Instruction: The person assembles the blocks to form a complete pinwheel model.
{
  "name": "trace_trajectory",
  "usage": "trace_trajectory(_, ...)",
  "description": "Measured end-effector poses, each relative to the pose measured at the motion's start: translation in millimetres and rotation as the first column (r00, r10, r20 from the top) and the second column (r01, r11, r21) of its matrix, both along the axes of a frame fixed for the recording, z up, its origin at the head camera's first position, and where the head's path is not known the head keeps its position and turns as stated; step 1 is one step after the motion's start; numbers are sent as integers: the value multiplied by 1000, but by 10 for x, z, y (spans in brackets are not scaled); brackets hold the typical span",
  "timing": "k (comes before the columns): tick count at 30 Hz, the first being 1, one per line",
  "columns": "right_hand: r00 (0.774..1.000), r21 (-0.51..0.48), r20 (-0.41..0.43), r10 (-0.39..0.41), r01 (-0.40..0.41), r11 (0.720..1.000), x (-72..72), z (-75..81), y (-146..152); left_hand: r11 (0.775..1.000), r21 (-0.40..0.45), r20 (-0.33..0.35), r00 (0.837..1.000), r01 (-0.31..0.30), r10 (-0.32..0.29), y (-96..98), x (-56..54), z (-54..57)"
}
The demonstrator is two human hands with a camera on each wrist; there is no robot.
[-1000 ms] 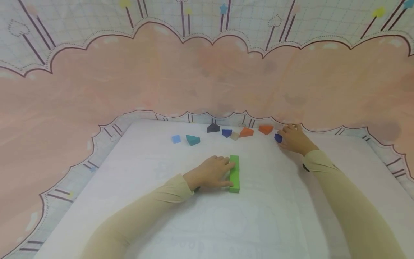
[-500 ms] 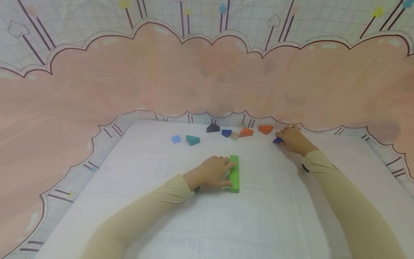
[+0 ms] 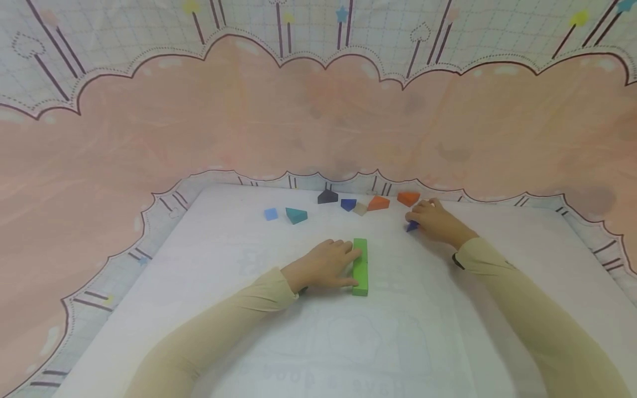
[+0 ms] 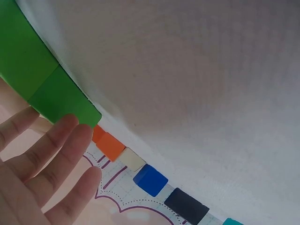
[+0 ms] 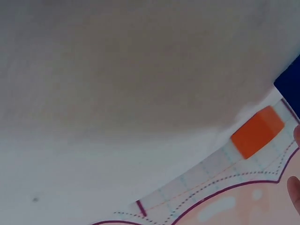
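Note:
Two green blocks (image 3: 361,272) lie end to end in a line on the white tabletop. My left hand (image 3: 323,266) is beside them on the left, its fingers spread and nearly straight. Its thumb and index finger touch the blocks; in the left wrist view the seam between the green blocks (image 4: 58,89) shows. Towards the back right, my right hand (image 3: 443,223) pinches a dark blue block (image 3: 412,226), mostly covered by the fingers. A corner of the same blue block (image 5: 291,86) enters the right wrist view at the right edge, with only bits of fingers below it.
Along the back edge lie a black block (image 3: 328,197), another blue block (image 3: 349,204), a beige block (image 3: 360,209) and two orange blocks (image 3: 379,203). Further left are a light blue block (image 3: 271,214) and a teal block (image 3: 297,215). A printed cloth (image 3: 318,121) hangs behind.
My right hand has turned the dark blue block and carried it left and towards me, away from the back edge. The left hand and the green blocks stay put.

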State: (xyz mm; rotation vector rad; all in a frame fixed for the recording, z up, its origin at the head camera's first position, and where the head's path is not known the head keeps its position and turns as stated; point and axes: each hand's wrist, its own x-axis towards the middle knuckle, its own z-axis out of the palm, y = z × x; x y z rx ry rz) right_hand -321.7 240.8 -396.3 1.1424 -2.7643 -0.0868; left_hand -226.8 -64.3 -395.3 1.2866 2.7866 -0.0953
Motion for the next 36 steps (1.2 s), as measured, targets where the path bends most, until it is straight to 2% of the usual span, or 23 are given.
trace_trajectory(10,999,-8,6,54,-54,999,100,3,-249,1000,-2,-5,1000,5,-5,-1,2,4)
trace_trajectory(17,995,-10,-5,95,-95,995,159,8,-420,1000,0,31,999,-10,10,-1,12,35)
trace_trajectory(23,990,-1,-40,137,-137,991,161,-1,-567,1000,-6,30,999,-13,13,3,8,30)
trace_trajectory(31,987,-31,-15,162,-162,986,138,-10,-758,1000,-1,0,1000,6,-6,-2,-2,13)
trace_trajectory(36,979,-27,-31,204,-204,979,128,-23,-864,1000,-12,-16,1000,11,-11,-2,-21,-13)
